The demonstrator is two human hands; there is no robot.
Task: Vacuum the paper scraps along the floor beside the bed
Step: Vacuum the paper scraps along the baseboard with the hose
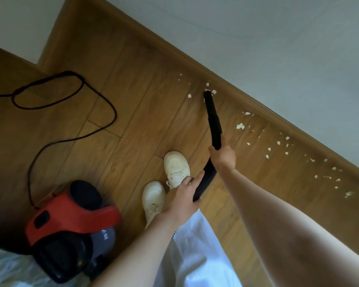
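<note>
Several pale paper scraps lie scattered on the wooden floor along the brown skirting board, from the upper middle down to the right edge. My right hand grips the black vacuum nozzle tube, whose tip sits on the floor among the scraps near the skirting. My left hand holds the ribbed black hose lower down, with its fingers wrapped round it. The red and black vacuum body stands on the floor at the lower left.
A black power cord loops over the floor at the left and runs to the vacuum. My two white shoes stand in the middle. The white wall rises behind the skirting. A pale bed cover shows at the bottom left.
</note>
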